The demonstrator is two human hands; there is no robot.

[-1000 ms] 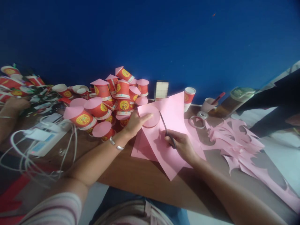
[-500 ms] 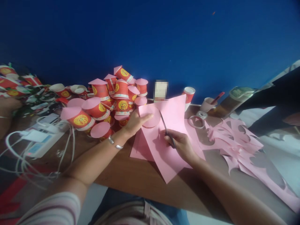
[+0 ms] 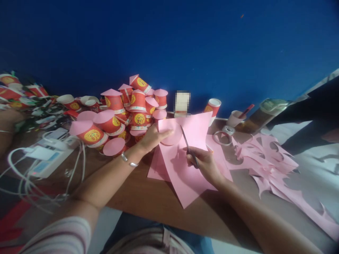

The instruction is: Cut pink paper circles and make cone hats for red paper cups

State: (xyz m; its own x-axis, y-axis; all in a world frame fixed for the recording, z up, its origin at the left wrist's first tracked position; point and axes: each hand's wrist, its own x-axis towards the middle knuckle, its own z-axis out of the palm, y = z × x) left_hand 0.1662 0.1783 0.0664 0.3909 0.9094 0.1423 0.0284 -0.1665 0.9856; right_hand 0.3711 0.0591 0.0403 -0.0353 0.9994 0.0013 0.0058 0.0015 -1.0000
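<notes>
My left hand (image 3: 156, 135) grips a pink sheet of paper (image 3: 182, 183) by its upper left part, thumb on top of a rounded, partly cut disc (image 3: 172, 135). My right hand (image 3: 205, 160) is closed round the handles of dark scissors (image 3: 188, 144). The blades point up and away, at the right edge of the rounded cut. More pink paper (image 3: 160, 165) lies on the table beneath the held sheet. Left of my left hand is a pile of red paper cups (image 3: 139, 120) with gold prints, many topped with pink paper cones.
Pink paper offcuts (image 3: 267, 155) lie at the right. Behind the sheet stand a red cup (image 3: 213, 107), a white cup (image 3: 234, 119) and a bottle of brown liquid (image 3: 261, 113), near a tape roll (image 3: 222, 138). A power strip (image 3: 50, 158) with white cables is left.
The held sheet has turned slightly, its lower corner shifting left and its top right edge dipping a little. Both hands keep their grips nearly in place.
</notes>
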